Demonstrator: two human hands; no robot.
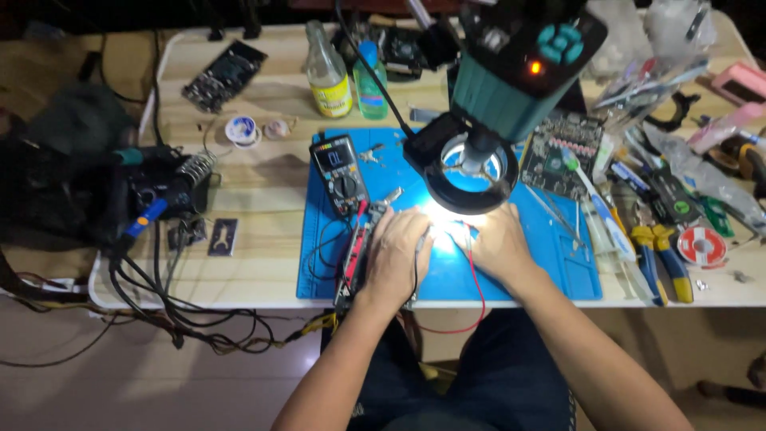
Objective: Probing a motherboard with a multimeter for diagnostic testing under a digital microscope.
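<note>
The left hand [396, 254] is resting knuckles-up on the blue rubber work mat [558, 267], fingers curled around a thin black probe lead [416, 271]. The right hand [495, 242] is pressing a thin red probe lead [475, 275] toward the glare-lit spot (whether it is pinching, I cannot tell). Keeping both wrists planted should steady the tips. Beyond them, the black ring-lit microscope head [469, 172] is hanging, with the black handheld multimeter [339, 172] lying left.

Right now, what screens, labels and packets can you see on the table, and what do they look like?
Multimeter: on the blue mat, above the left hand; black body, small lit grey screen, round dial.
Glass bottle: back of the table, clear with a yellow label.
Plastic bottle: beside it, clear with a blue cap and a green-blue label.
Clear plastic packets: far right, crinkled and see-through.
Solder spool: right edge, round with a red and white label.
</note>
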